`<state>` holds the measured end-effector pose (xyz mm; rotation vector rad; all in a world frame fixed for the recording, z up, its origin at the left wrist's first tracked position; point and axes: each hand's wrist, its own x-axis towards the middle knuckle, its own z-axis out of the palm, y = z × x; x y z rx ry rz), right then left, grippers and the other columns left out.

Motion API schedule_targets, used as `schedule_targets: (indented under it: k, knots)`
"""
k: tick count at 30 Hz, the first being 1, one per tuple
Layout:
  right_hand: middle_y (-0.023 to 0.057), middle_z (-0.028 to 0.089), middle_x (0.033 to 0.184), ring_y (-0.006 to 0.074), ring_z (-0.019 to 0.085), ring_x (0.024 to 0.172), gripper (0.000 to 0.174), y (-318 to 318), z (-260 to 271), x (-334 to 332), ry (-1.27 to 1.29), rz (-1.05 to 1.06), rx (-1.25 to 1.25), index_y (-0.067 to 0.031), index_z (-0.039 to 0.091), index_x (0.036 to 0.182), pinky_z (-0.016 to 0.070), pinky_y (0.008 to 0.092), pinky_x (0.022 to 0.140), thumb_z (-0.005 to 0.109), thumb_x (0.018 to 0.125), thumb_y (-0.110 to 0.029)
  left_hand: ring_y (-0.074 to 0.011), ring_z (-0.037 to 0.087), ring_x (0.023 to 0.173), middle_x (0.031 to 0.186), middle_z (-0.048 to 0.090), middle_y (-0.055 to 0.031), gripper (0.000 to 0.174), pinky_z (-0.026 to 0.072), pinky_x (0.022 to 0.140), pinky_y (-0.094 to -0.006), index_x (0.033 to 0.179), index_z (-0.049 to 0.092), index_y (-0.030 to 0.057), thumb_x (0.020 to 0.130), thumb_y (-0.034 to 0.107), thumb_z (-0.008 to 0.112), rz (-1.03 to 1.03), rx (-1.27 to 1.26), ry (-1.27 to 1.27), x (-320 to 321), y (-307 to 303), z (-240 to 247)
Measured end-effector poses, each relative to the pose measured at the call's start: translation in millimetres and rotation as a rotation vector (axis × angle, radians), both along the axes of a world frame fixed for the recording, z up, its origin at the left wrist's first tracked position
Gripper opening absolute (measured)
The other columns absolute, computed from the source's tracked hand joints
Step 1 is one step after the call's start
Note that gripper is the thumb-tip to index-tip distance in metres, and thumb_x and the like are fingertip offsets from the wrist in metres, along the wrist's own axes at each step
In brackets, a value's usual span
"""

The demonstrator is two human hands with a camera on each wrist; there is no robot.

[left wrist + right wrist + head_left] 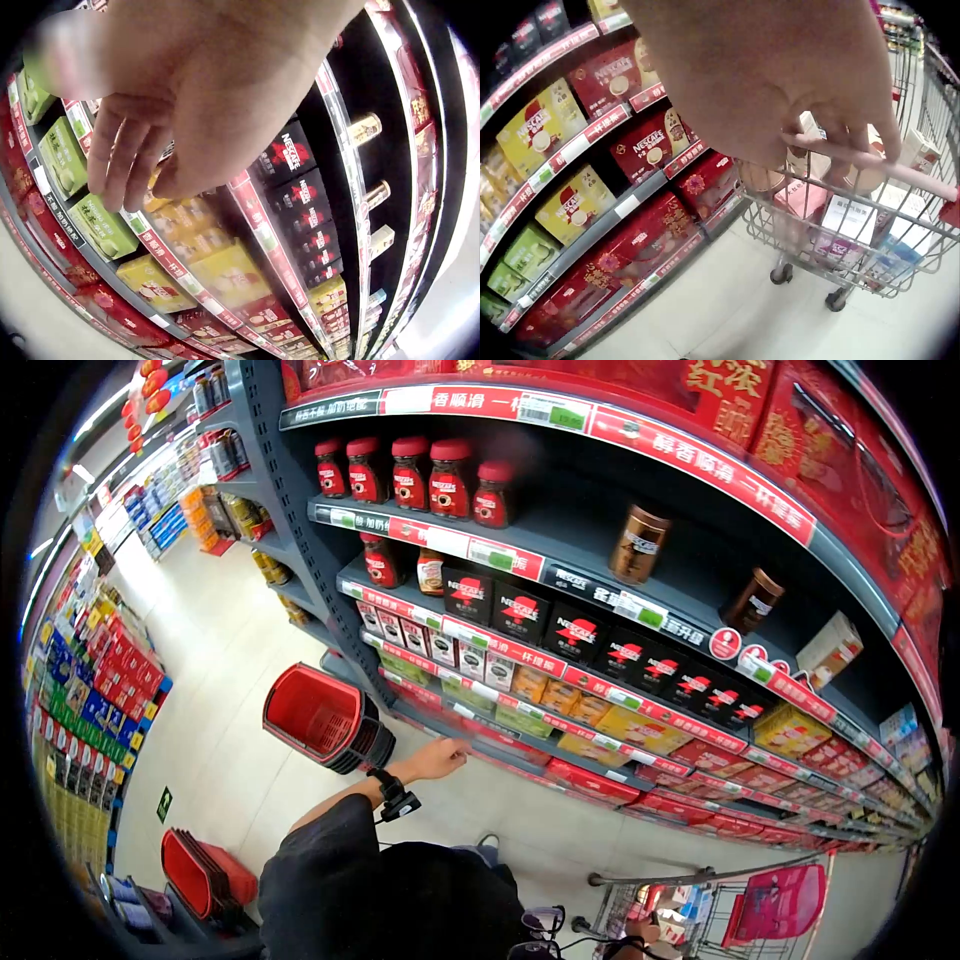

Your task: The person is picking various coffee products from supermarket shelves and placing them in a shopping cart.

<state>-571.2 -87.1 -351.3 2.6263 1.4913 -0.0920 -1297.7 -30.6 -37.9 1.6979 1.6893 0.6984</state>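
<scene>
My left hand (pixel 440 758) reaches out toward the low shelves and holds nothing. In the left wrist view its fingers (pixel 120 161) hang relaxed in front of green boxes (pixel 60 154) and yellow boxes (pixel 225 274), apart from them. My right hand (pixel 780 82) grips the pink handle (pixel 907 171) of a wire shopping cart (pixel 855 232), fingers curled over the bar. The cart (pixel 720 905) stands at the lower right of the head view and holds several boxes. Black Nescafé boxes (pixel 520 610) and red-lidded coffee jars (pixel 450 480) fill the shelves above.
A stack of red baskets (pixel 320 715) stands at the near end of the shelving. More red baskets (pixel 205 875) lie at the lower left. The pale aisle floor (pixel 220 660) runs away to the left, between this shelving and another rack of goods (pixel 90 690).
</scene>
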Motion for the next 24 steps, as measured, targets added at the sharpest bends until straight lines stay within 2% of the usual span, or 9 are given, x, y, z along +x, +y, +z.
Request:
schedule_targets:
  k: [2,3,7,9,11,16,17,18,24]
  knots:
    - [0.0249,0.054,0.138,0.0458,0.054,0.120,0.077,-25,-20,22,-0.116,0.034,0.056,0.0026,0.045,0.139,0.0447,0.0487,0.098,0.065,0.083,-0.046,-0.0378,0.068,0.091,0.095,0.070,-0.0209,0.024,0.0531,0.079,-0.0456,0.111,0.062,0.0018,0.091,0.015,0.059,-0.083,0.020,0.032,16,12,16]
    - [0.0247,0.055,0.134,0.0446,0.055,0.117,0.073,-25,-10,15,0.047,0.010,0.057,0.0040,0.047,0.135,0.0445,0.0488,0.096,0.062,0.086,-0.048,-0.0386,0.067,0.092,0.097,0.069,-0.0214,0.024,0.0527,0.080,-0.0461,0.111,0.062,0.0015,0.092,0.015,0.059,-0.125,0.032,0.031,29,19,34]
    - [0.0240,0.062,0.120,0.0398,0.059,0.105,0.069,-53,64,-57,0.489,-0.109,0.101,0.0095,0.056,0.119,0.0440,0.0491,0.089,0.050,0.098,-0.056,-0.0404,0.065,0.096,0.104,0.069,-0.0222,0.026,0.0518,0.082,-0.0474,0.113,0.062,0.0015,0.093,0.018,0.057,-0.255,0.040,0.105,70,22,53]
    - [0.0282,0.056,0.129,0.0424,0.052,0.116,0.069,-58,133,-112,0.635,-0.154,0.082,0.0121,0.054,0.121,0.0373,0.0505,0.100,0.043,0.102,-0.053,-0.0401,0.066,0.096,0.104,0.069,-0.0218,0.026,0.0518,0.082,-0.0483,0.113,0.063,0.0022,0.093,0.018,0.056,-0.275,0.044,0.115,71,6,45]
    - [0.0290,0.056,0.126,0.0428,0.053,0.112,0.065,-66,153,-144,0.617,-0.119,0.065,0.0142,0.053,0.119,0.0394,0.0479,0.098,0.043,0.104,-0.048,-0.0387,0.067,0.093,0.102,0.069,-0.0214,0.027,0.0524,0.081,-0.0472,0.114,0.062,0.0024,0.093,0.017,0.056,-0.264,0.070,0.110,66,-16,35]
    - [0.0274,0.064,0.099,0.0450,0.061,0.093,0.033,-80,128,-179,0.511,0.174,0.009,0.0028,0.057,0.118,0.0484,0.0515,0.079,0.058,0.099,-0.023,-0.0339,0.069,0.086,0.096,0.071,-0.0186,0.025,0.0543,0.077,-0.0421,0.115,0.062,0.0022,0.094,0.015,0.057,-0.139,0.043,0.146,14,-83,20]
    - [0.0276,0.063,0.092,0.0461,0.062,0.090,0.026,-84,123,-184,0.361,0.327,-0.054,-0.0058,0.058,0.120,0.0473,0.0545,0.076,0.058,0.095,-0.013,-0.0337,0.070,0.085,0.093,0.071,-0.0187,0.024,0.0547,0.076,-0.0417,0.113,0.063,0.0017,0.093,0.014,0.058,-0.114,0.003,0.129,7,-92,28]
    - [0.0232,0.067,0.084,0.0446,0.067,0.081,0.045,-89,110,-193,0.300,0.382,0.061,-0.0105,0.052,0.124,0.0533,0.0545,0.070,0.063,0.081,-0.004,-0.0355,0.069,0.085,0.092,0.071,-0.0193,0.023,0.0542,0.076,-0.0433,0.111,0.064,0.0022,0.092,0.014,0.058,-0.092,0.013,0.134,1,-98,32]
    - [0.0246,0.067,0.080,0.0438,0.068,0.078,0.034,-91,93,-242,0.351,0.399,0.014,-0.0108,0.054,0.115,0.0535,0.0540,0.069,0.061,0.083,-0.003,-0.0407,0.067,0.085,0.088,0.070,-0.0202,0.021,0.0532,0.075,-0.0482,0.106,0.066,0.0053,0.089,0.015,0.058,0.053,0.173,0.195,-47,-89,72]
